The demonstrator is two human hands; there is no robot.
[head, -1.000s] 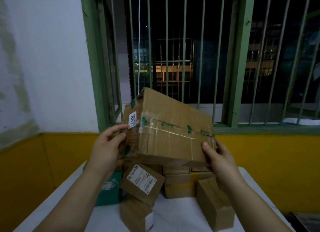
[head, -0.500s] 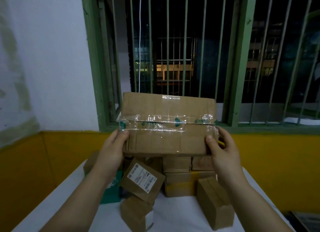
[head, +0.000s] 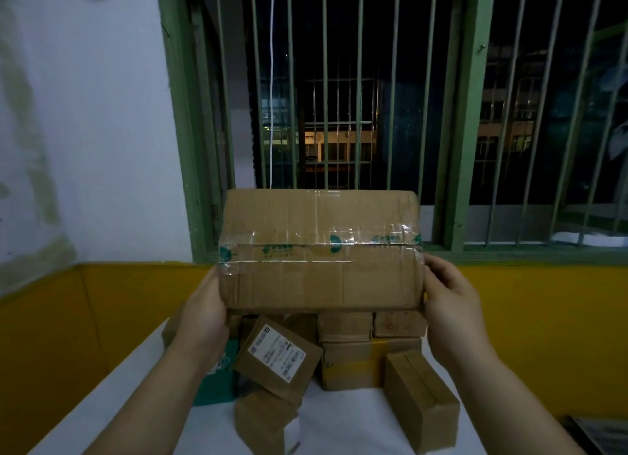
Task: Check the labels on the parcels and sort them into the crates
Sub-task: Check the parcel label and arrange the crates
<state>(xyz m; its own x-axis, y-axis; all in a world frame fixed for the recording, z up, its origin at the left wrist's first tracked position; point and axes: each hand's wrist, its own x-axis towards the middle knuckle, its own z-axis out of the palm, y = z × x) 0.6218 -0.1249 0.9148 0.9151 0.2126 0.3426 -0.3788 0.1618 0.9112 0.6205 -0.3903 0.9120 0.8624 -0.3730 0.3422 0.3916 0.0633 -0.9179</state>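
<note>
Both hands hold a large taped parcel (head: 319, 249) up in front of the barred window, above the pile at the far end of the worktop (head: 343, 417). The left hand (head: 204, 315) grips its left end, with the fingers curled out of sight behind the cardboard; the right hand (head: 448, 301) grips the right end, its fingers (head: 433, 267) wrapped onto the edge. The face turned to the camera shows only a seam under clear tape with green printing and no address label, so the sensible thing is to rotate the parcel slowly, holding both ends firmly and bracing it with the thumbs, until a label comes into view. Below it, a smaller labelled parcel (head: 277, 356) leans tilted on the heap, and a brown box (head: 421, 407) lies near the right edge. The label's print is too small to read. No crates are in view, and the parcel and the forearms hide part of the pile, including most of a green package (head: 217, 383).
</note>
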